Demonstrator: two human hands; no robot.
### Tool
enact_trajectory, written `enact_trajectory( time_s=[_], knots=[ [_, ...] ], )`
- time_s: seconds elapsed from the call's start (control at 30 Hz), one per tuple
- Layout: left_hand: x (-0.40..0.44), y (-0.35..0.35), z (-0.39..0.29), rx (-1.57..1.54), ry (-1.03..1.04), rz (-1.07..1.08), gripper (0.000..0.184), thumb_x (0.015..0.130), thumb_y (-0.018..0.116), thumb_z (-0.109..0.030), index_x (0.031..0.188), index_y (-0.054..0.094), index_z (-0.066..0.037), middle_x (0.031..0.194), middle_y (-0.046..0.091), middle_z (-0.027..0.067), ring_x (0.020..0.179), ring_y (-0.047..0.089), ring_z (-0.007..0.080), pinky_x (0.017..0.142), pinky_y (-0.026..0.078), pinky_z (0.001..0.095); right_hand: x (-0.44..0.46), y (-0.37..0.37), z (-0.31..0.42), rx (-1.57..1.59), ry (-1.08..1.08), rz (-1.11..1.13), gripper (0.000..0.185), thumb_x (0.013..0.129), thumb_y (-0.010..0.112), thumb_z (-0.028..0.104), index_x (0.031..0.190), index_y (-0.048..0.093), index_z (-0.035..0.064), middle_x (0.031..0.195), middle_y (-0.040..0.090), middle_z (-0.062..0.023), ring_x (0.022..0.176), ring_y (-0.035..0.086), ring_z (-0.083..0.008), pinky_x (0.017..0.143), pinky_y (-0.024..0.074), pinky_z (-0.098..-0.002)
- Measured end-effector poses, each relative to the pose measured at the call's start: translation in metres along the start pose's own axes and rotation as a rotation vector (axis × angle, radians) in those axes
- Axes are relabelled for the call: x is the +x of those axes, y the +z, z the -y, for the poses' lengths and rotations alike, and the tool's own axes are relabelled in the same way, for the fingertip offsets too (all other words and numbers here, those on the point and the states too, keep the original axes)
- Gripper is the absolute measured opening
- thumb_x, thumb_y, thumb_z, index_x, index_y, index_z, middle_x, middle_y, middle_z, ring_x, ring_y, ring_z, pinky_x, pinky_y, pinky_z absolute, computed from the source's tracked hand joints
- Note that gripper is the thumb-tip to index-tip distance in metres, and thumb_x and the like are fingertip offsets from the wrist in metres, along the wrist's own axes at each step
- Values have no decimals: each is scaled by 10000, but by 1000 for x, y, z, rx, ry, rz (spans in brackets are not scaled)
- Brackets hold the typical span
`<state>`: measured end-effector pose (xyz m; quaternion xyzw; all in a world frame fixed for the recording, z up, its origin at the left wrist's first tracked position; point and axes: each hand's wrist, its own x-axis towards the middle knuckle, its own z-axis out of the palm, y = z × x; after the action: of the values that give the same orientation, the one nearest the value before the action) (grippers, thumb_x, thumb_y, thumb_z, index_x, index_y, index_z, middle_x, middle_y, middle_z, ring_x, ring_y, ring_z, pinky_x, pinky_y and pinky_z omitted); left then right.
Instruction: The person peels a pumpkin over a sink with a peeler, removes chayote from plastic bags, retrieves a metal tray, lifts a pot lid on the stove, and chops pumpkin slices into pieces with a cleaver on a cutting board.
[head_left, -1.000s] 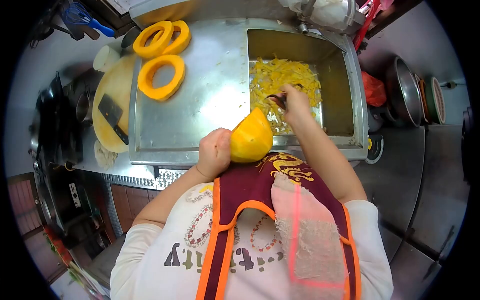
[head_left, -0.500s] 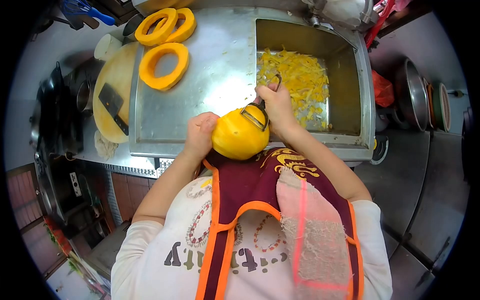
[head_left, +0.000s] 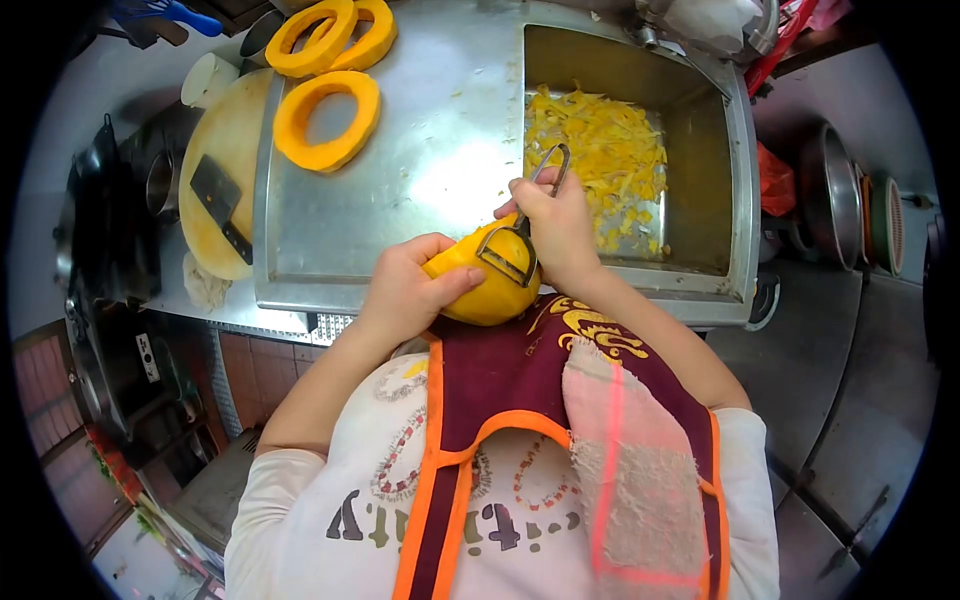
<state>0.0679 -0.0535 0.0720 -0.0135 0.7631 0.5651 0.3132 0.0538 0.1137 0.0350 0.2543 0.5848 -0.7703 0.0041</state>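
Close to my apron, a rounded yellow pumpkin piece (head_left: 480, 300) is gripped at its left side by my left hand (head_left: 415, 290), thumb across its top. My right hand (head_left: 558, 225) is closed round the handle of a metal peeler (head_left: 510, 255). The peeler's blade lies against the upper right of the pumpkin piece, and its looped handle end sticks up above my fingers. To the right, many yellow peelings (head_left: 600, 150) lie in the bottom of the metal sink (head_left: 700, 150).
Several orange pumpkin rings (head_left: 290, 125) lie on the steel counter (head_left: 430, 130) at the upper left. A cleaver (head_left: 218, 200) rests on a round cutting board (head_left: 205, 135) beyond the counter's left edge. Metal bowls (head_left: 832, 195) stand at the right.
My left hand has shifted round the pumpkin piece, its thumb now stretched over the top. The pumpkin piece has turned, and the peeler sits slightly lower on it.
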Motion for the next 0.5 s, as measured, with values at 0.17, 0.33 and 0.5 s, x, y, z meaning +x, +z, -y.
enact_trajectory(
  time_s=[0.17, 0.33, 0.5],
  knots=[
    [0, -5, 10, -104, 9, 12, 204, 735, 679, -151, 815, 617, 26, 695, 601, 19, 626, 516, 60, 564, 431, 221, 23, -19, -24, 95, 20, -24, 302, 744, 553, 72, 948, 357, -35, 671, 563, -134, 636, 584, -179, 591, 470, -281],
    [9, 1, 14, -78, 158, -67, 200, 750, 613, -177, 789, 606, 19, 633, 561, 15, 561, 496, 73, 506, 410, 218, 54, -46, -16, -187, -188, -260, 345, 730, 551, 69, 987, 354, -48, 710, 590, -159, 621, 574, -183, 598, 468, -303],
    [16, -2, 17, -50, 148, -90, 302, 839, 552, -252, 763, 593, 37, 634, 557, 23, 590, 481, 79, 550, 416, 242, 98, -103, -12, 71, 8, -320, 339, 712, 544, 73, 985, 421, -85, 704, 581, -140, 603, 579, -192, 545, 468, -309]
  ],
)
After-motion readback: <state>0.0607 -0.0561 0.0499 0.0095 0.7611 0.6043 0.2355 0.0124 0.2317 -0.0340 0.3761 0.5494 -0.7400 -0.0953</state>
